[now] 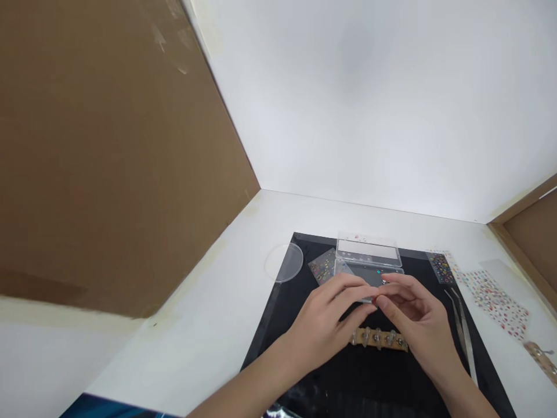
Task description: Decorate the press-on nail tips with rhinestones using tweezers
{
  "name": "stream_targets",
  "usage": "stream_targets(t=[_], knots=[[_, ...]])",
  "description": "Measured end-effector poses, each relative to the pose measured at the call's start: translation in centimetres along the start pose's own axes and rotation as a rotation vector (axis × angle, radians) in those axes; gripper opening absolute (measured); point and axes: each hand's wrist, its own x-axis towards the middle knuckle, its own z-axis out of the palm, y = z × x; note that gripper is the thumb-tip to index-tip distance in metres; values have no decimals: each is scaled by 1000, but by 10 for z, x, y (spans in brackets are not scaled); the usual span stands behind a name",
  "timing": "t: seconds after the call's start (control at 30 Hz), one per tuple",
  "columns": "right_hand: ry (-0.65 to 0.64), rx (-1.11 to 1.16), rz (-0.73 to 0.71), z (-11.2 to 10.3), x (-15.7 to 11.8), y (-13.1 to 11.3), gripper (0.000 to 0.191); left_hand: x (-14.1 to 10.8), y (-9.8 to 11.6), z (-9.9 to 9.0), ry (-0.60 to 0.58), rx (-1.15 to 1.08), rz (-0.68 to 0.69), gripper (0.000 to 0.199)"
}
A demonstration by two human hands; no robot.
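Over the middle of the black mat (339, 383), my left hand (331, 316) and my right hand (418, 316) meet at the fingertips. Both are closed in a pinch around something small and pale, mostly hidden by the fingers; I cannot tell its kind. Just below them lies a wooden strip (373, 338) carrying several clear, nail-tip-like pieces, its ends partly covered by my hands. Behind the fingers stands an open clear plastic case (368, 253), with small coloured bits in its lower half. A dark sticker sheet (324, 266) lies by the case, left of it.
A clear round disc (285, 262) straddles the mat's left edge. Metal tweezers (463, 334) lie right of my right hand. Farther right are a dark sticker sheet (441, 268), a patterned clear sheet (498, 302) and another wooden strip (541, 361). A brown panel (113, 157) stands at left.
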Motion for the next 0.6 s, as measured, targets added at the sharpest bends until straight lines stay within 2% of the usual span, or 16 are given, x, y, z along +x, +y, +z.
stream_targets(t=[0.23,0.5,0.6], knots=[[-24,-50,126,-3,-1,1,36,3,-7,-3,14,85,67,11],[-54,-16,192,-4,-5,8,40,3,-12,1,40,77,76,9],[-86,9,234,-7,-4,5,44,3,-11,1,51,-1,58,7]])
